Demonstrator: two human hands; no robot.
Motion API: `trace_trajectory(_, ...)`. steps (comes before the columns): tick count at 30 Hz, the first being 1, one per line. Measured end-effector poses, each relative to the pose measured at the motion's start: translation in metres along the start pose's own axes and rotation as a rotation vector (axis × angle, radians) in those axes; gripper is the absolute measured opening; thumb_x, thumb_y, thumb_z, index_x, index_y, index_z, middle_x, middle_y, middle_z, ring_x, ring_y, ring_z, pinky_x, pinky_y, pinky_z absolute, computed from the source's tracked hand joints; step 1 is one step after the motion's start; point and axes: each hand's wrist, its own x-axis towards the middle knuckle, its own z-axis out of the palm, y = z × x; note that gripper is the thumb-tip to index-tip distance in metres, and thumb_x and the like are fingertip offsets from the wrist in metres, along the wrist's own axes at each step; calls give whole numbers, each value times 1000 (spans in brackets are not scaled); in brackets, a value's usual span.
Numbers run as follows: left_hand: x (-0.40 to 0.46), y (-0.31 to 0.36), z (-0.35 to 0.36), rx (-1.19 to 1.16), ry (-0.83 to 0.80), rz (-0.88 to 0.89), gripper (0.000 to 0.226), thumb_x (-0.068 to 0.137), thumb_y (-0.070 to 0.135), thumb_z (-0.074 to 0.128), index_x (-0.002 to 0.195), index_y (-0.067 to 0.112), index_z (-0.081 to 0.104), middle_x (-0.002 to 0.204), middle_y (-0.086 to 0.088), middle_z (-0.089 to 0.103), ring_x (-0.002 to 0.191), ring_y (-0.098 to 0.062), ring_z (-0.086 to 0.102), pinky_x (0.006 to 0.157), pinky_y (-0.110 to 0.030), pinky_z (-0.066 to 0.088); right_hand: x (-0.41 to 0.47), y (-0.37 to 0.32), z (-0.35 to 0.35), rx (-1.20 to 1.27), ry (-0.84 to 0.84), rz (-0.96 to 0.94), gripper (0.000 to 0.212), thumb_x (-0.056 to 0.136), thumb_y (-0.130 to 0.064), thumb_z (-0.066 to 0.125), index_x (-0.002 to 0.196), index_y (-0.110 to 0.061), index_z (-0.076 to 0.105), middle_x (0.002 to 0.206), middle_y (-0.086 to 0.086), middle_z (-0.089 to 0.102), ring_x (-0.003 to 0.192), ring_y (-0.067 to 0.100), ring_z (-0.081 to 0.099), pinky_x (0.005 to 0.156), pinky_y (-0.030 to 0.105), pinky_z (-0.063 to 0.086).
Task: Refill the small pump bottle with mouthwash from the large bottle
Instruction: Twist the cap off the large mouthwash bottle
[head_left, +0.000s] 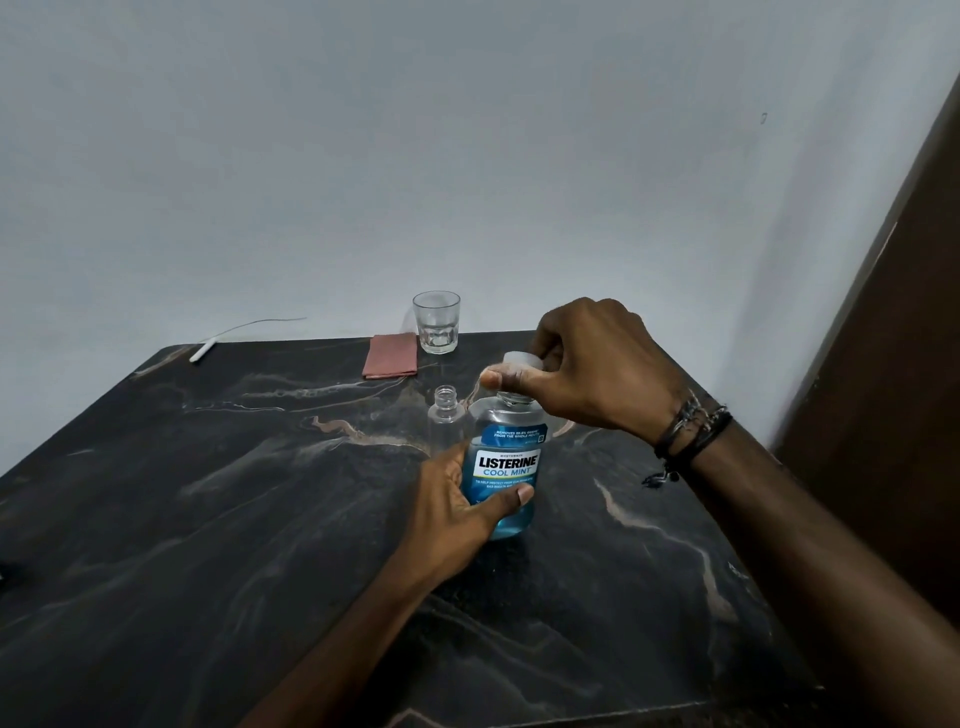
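Observation:
A large mouthwash bottle (509, 462) with blue liquid and a blue label stands upright on the dark marble table (208, 519). My left hand (457, 509) grips its lower body from the left, thumb across the front. My right hand (587, 369) is over the bottle's top, fingers pinched on its whitish cap (521, 359), which sits just above the bottle's neck. Directly left of the large bottle stands the small clear bottle (445, 421), uncapped and apparently empty, its lower part hidden by my left hand. No pump top is in view.
An empty drinking glass (437, 322) stands at the table's far edge, with a folded pink cloth (390, 356) beside it. A thin white tube with a wire (205, 349) lies at the far left corner. A dark wooden panel (893, 364) borders the right side.

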Motion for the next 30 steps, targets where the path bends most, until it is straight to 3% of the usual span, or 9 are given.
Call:
trace_trajectory(2, 1, -1, 1, -6, 9, 4, 35, 77, 8, 83, 102, 25, 66, 93, 8, 78, 87, -6, 75, 71, -16, 57, 0, -2, 0, -14, -15, 3, 75, 67, -81, 58, 70, -7, 71, 63, 7, 69, 63, 24, 65, 51, 35, 48)
trace_trajectory(6, 0, -2, -1, -3, 9, -4, 34, 76, 11, 84, 102, 25, 67, 95, 5, 78, 89, -9, 76, 76, -22, 60, -1, -3, -5, 52, -59, -38, 58, 75, -68, 66, 69, -10, 70, 63, 5, 68, 63, 23, 64, 42, 19, 29)
trace_trajectory(9, -2, -1, -3, 17, -20, 2, 32, 78, 11, 83, 97, 29, 66, 91, 10, 78, 87, -7, 75, 75, -20, 59, -3, -3, -5, 91, -77, -66, 53, 77, -64, 67, 69, -12, 69, 63, 4, 67, 63, 22, 63, 46, 15, 35)
trace_trajectory(18, 1, -2, -7, 72, -65, -20, 31, 78, 19, 83, 101, 29, 66, 97, 6, 77, 90, -7, 75, 82, -28, 61, -2, 3, -2, 203, -61, -57, 48, 74, -60, 73, 70, -12, 71, 64, 4, 70, 60, 18, 62, 43, 16, 34)
trace_trajectory(23, 2, -2, -10, 91, -65, -32, 33, 77, 22, 84, 105, 26, 67, 99, 3, 78, 91, -10, 75, 87, -38, 61, -1, 6, 2, 346, -94, -30, 40, 72, -52, 79, 74, -12, 73, 65, 0, 71, 53, 5, 59, 43, 14, 39)
trace_trajectory(26, 2, 0, -10, 18, -45, -34, 32, 75, 15, 86, 101, 24, 69, 98, 0, 79, 91, -16, 76, 87, -44, 61, 3, 13, 4, 556, -150, -10, 35, 73, -43, 81, 87, -12, 72, 72, 4, 71, 57, 5, 57, 53, 22, 45)
trace_trajectory(28, 4, 2, -11, 1, -38, -22, 36, 74, 15, 87, 104, 23, 69, 101, -1, 79, 94, -19, 76, 88, -45, 61, 6, 18, 2, 617, -210, -50, 47, 73, -42, 80, 110, -16, 69, 84, 4, 69, 65, 4, 58, 61, 23, 51)
trace_trajectory(30, 5, 3, -11, 1, -35, -19, 36, 74, 15, 86, 104, 23, 69, 101, 0, 79, 93, -18, 76, 87, -45, 61, 8, 22, 1, 644, -214, -79, 51, 71, -39, 81, 116, -19, 68, 98, 10, 70, 74, 9, 62, 71, 27, 56)
